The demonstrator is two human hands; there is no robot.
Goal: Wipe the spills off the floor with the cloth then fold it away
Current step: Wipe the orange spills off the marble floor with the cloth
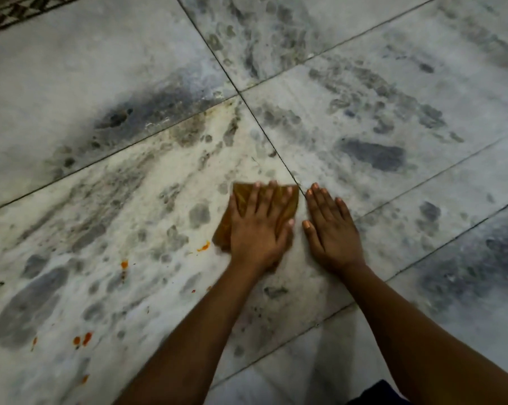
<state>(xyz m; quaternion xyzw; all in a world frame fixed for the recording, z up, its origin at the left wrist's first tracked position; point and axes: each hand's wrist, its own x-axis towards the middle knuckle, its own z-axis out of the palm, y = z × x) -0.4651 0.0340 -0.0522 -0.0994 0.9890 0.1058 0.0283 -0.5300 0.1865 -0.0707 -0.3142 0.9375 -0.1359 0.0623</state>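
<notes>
A small brownish-orange cloth (241, 197) lies flat on the grey-veined marble floor (130, 200) near the middle of the view. My left hand (258, 229) presses down on it with fingers spread straight, covering most of it. My right hand (331, 229) rests flat on the bare floor just to the right of the cloth, palm down, apart from it. Orange spill spots sit to the left: one (203, 246) close to the cloth, one (124, 263) further left, and a pair (82, 339) near the lower left.
Dark grout lines (264, 133) cross the floor just beyond the hands. A patterned border strip (19, 13) runs along the top left corner. Dark fabric (378, 396) shows at the bottom edge.
</notes>
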